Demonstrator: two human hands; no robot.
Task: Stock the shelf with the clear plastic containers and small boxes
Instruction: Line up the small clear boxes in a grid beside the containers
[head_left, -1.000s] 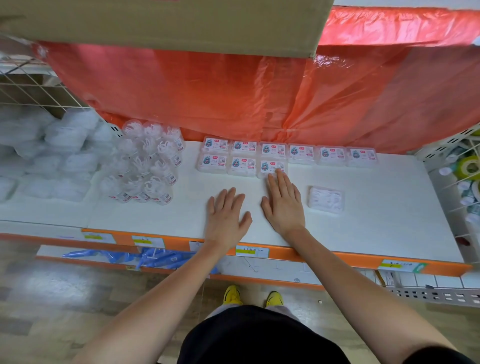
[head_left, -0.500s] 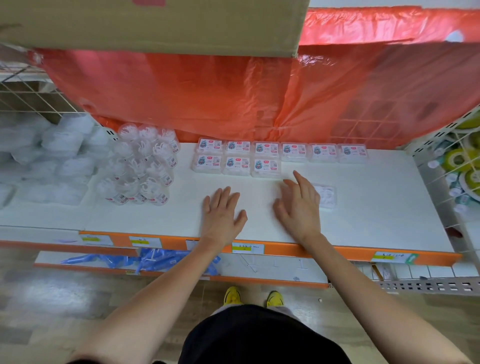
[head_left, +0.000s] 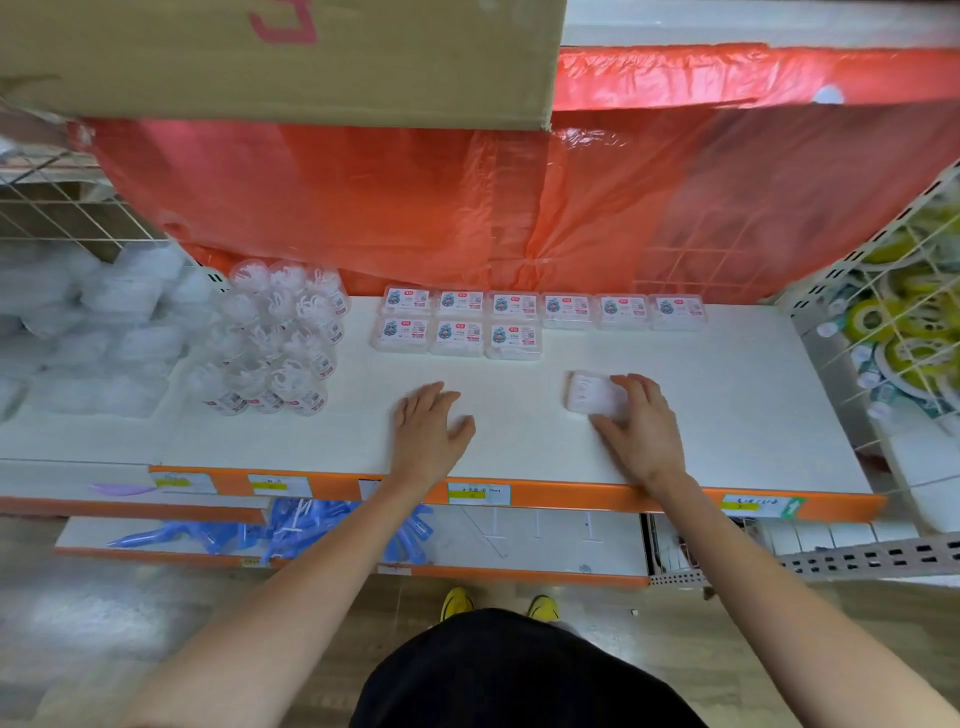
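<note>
right hand (head_left: 641, 431) curled over the near right corner of a loose small box (head_left: 587, 395), fingers on its top, thumb at its near edge; the box lies flat on the white shelf (head_left: 727, 415). left hand (head_left: 428, 431), left of the grip, rests flat and spread on the shelf, holding nothing. beyond and left of the grip, labelled boxes (head_left: 514, 340) sit in two rows, six behind and three in front. farther left, round clear containers (head_left: 275, 343) stand clustered. behind all hangs a red plastic sheet (head_left: 415, 208).
</note>
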